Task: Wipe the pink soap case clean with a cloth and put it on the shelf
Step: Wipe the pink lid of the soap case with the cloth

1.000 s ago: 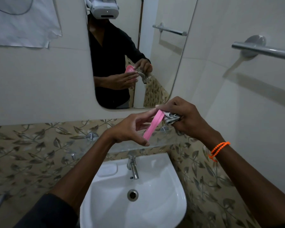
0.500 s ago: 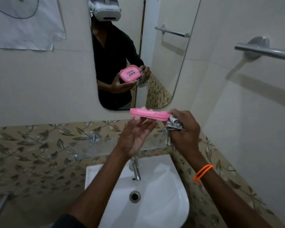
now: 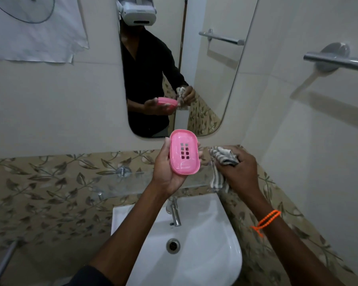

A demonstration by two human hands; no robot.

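The pink soap case (image 3: 184, 152), an oval tray with drain holes, faces me with its hollow side up. My left hand (image 3: 167, 172) holds it from below, fingers curled round its edges. Just to its right, my right hand (image 3: 239, 172) grips a bunched grey-striped cloth (image 3: 222, 156); the cloth is apart from the case, and one end hangs down. Both hands hover above the clear glass shelf (image 3: 132, 179) fixed to the leaf-patterned tiles.
A white basin (image 3: 207, 250) with a chrome tap (image 3: 175, 213) sits under the shelf. A mirror (image 3: 205, 65) hangs above. A metal towel bar (image 3: 337, 60) juts from the right wall. Paper (image 3: 37, 29) is stuck on the wall at upper left.
The case has turned from edge-on to flat and then tilted its hollow side toward me. The cloth has come off the case and my right hand sits slightly to its right.
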